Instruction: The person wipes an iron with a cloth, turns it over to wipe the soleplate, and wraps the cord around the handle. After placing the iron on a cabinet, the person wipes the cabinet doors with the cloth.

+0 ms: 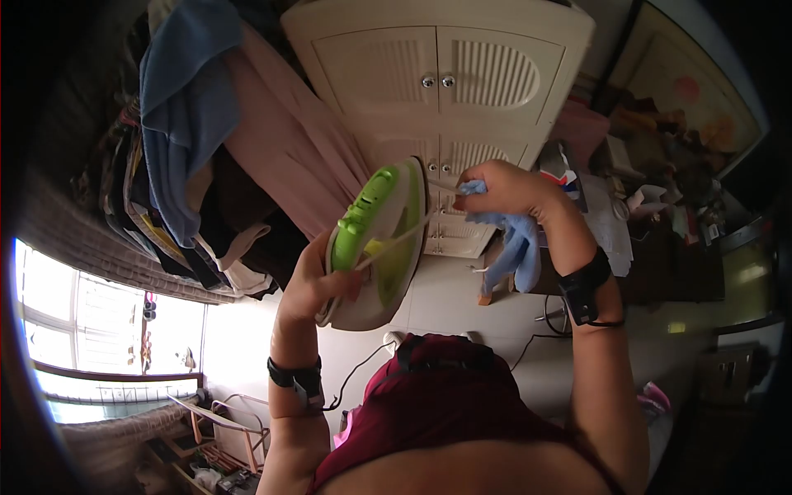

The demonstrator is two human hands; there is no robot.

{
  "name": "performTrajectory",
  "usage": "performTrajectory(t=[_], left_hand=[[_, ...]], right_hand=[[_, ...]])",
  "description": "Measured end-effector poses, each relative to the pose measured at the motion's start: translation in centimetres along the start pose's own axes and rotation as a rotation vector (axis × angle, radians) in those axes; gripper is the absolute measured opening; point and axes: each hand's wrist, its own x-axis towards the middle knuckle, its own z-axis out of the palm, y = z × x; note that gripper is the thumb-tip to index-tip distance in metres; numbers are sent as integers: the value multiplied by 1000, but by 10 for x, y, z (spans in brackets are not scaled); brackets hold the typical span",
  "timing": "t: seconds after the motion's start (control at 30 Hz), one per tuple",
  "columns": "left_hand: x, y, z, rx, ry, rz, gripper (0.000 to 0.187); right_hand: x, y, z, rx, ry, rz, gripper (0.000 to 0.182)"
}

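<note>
A green and white clothes iron [394,272] is held up in front of me, tilted with its nose pointing up. My left hand [309,280] grips it at its rear, fingers wrapped round behind the green handle. A pale cord [404,237] stretches from the iron's rear across its side toward my right hand [507,191]. The fingers of that hand are pinched on a light blue cloth [521,247], which hangs down below the wrist. Part of the cord runs up close to these fingertips.
A white cabinet [375,62] with round knobs stands ahead. Hanging clothes [272,124] crowd the left, above a bright window [99,330]. On the right is a dark table [676,272] with papers and clutter. Black cables [359,375] run near my waist.
</note>
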Motion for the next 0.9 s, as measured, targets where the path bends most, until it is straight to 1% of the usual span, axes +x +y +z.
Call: performTrajectory(t=[0.03,0.07,0.1,0.17,0.23,0.3,0.4,0.5,0.53,0.63,0.67,0.77,0.8,0.83,0.9], left_hand=[[2,-2,1,7,41,6,54],[5,-3,4,13,84,12,54],[7,-6,7,18,129,16,53],[13,-14,10,25,154,86,50],[20,-19,13,54,199,134,49],[27,-27,11,21,205,163,43],[39,-35,15,-54,268,179,37],[57,-52,20,-118,342,252,34],[63,-61,25,-174,390,285,27],[72,-72,26,-255,394,272,21],[72,-73,25,-270,382,266,18],[82,-81,25,-411,423,347,18],[84,-80,25,-420,449,351,18],[86,-78,25,-428,477,353,18],[90,-79,25,-447,521,377,18]], right_hand=[[0,-3,3,23,-30,27,29],[3,4,12,59,1,6,29],[4,1,16,144,12,-1,29],[5,-4,26,319,26,-13,28],[7,-1,29,477,-39,-21,28],[9,0,29,608,-111,-37,28],[5,-5,45,746,-121,-85,28],[5,-13,63,740,18,-60,27],[6,-16,71,799,28,-69,26],[7,-25,76,648,-109,-49,28],[9,-20,84,724,-89,-71,31],[1,-29,91,505,-83,23,34],[-1,-23,103,449,-33,-116,38],[-7,-31,108,361,34,-65,46],[-13,-34,124,322,304,-218,44]])
